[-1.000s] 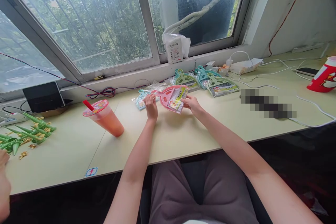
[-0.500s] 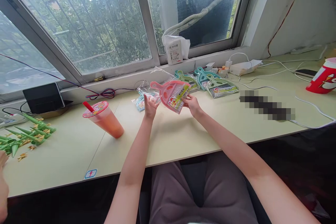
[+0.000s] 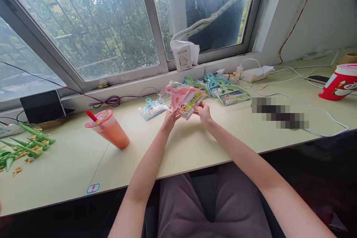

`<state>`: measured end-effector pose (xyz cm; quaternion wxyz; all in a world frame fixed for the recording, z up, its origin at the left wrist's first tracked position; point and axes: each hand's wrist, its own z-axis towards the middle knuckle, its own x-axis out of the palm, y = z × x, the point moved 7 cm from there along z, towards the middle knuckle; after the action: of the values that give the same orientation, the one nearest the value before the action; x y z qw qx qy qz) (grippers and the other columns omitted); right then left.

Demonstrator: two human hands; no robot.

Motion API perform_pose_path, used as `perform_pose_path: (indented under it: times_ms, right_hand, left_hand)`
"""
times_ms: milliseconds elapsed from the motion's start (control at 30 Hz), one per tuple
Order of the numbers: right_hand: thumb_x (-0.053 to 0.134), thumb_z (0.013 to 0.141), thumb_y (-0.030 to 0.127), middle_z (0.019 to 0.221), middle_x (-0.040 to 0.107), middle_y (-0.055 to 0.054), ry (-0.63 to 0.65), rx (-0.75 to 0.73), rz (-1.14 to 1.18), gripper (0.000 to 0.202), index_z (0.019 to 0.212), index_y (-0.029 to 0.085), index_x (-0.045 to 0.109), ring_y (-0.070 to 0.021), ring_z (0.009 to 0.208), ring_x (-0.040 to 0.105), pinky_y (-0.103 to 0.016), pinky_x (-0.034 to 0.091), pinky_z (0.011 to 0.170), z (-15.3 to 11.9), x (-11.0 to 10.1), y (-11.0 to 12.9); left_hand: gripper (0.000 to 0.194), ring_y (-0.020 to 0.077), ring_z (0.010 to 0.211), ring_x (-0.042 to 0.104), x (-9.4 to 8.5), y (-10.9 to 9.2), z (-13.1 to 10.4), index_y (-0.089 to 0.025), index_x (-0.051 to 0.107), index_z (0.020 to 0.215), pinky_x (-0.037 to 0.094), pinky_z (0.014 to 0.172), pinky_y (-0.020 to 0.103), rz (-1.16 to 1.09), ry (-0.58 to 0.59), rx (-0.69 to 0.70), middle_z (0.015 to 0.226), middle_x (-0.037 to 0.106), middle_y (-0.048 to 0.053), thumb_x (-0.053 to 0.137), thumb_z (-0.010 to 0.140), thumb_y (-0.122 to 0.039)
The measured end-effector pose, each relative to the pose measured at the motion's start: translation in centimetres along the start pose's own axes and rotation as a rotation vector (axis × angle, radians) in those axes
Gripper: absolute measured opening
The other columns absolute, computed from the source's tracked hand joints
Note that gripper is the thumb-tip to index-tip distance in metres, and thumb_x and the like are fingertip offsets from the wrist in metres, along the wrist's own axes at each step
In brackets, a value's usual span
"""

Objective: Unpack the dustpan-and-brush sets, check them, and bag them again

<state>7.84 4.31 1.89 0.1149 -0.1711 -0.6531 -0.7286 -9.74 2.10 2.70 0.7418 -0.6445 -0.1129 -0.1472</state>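
Observation:
A pink mini dustpan and brush set (image 3: 176, 96) with a printed card is held above the table, its handle pointing up and left. Clear plastic wrap shows around the handle. My left hand (image 3: 170, 119) is closed on the set's lower left edge. On the other side, my right hand (image 3: 203, 113) pinches the right edge near the card. A blue set (image 3: 153, 108) in clear wrap lies left of my left hand. Behind and right of my right hand lie a green set (image 3: 232, 95), a teal set (image 3: 213, 81) and a yellow-green set (image 3: 192, 81).
A lidded orange drink cup (image 3: 111, 130) with a red straw stands left on the table (image 3: 69, 163). Green spiky plastic pieces (image 3: 26, 145) lie at far left. White cables (image 3: 329, 113), a blurred dark object (image 3: 279, 113) and a red container (image 3: 337, 83) are at right.
My left hand, open beside the set before, has moved right and closed on its edge. The wrap has settled lower around the handle. Another person's hand at far left has almost left view.

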Motion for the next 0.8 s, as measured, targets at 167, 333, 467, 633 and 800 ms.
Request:
perform_pose_path:
  times_ms: [167,333,467,633,800]
  right_hand:
    - [0.076,0.076,0.016,0.094,0.069,-0.005,0.066,0.052,0.035,0.018,0.088,0.017,0.063,-0.0171,0.082,0.069,-0.038,0.065,0.082,-0.3,0.8,-0.2]
    - [0.078,0.075,0.016,0.091,0.071,-0.004,0.014,0.054,0.066,0.018,0.086,0.017,0.064,-0.0183,0.085,0.07,-0.039,0.065,0.085,-0.4,0.5,0.0]
    - [0.081,0.073,0.02,0.09,0.071,-0.004,-0.045,0.051,0.067,0.022,0.085,0.018,0.063,-0.0187,0.087,0.07,-0.039,0.064,0.086,-0.3,-0.3,0.4]
    - [0.081,0.071,0.024,0.092,0.069,-0.005,0.071,0.037,-0.015,0.027,0.087,0.019,0.06,-0.0192,0.087,0.068,-0.038,0.064,0.082,-0.5,0.8,0.7]
    - [0.074,0.07,0.018,0.111,0.066,-0.004,0.052,0.044,-0.087,0.044,0.106,0.025,0.049,-0.0199,0.1,0.066,-0.034,0.062,0.077,-0.7,1.4,0.1]
  left_hand:
    - [0.067,0.0266,0.122,0.062,-0.9,-1.3,-0.1,-0.024,0.058,0.129,0.044,0.109,0.045,0.021,-0.044,0.094,0.123,0.07,0.007,0.085,0.068,-0.035]
    - [0.058,0.0311,0.122,0.061,1.6,0.4,-0.8,-0.021,0.063,0.124,0.047,0.106,0.049,0.049,0.13,-0.058,0.128,0.068,0.012,0.082,0.073,-0.043]
    - [0.057,0.0324,0.128,0.058,3.1,1.4,-1.4,-0.025,0.063,0.125,0.048,0.105,0.051,0.035,0.213,-0.129,0.135,0.064,0.011,0.079,0.077,-0.05]
    - [0.058,0.0335,0.132,0.056,1.3,-0.1,-0.5,-0.022,0.065,0.119,0.044,0.11,0.05,-0.013,0.051,0.038,0.127,0.068,0.011,0.082,0.071,-0.051]
    - [0.067,0.0349,0.124,0.061,0.6,-0.6,-0.4,-0.02,0.062,0.122,0.047,0.107,0.052,0.036,-0.01,0.098,0.121,0.071,0.011,0.089,0.063,-0.037]
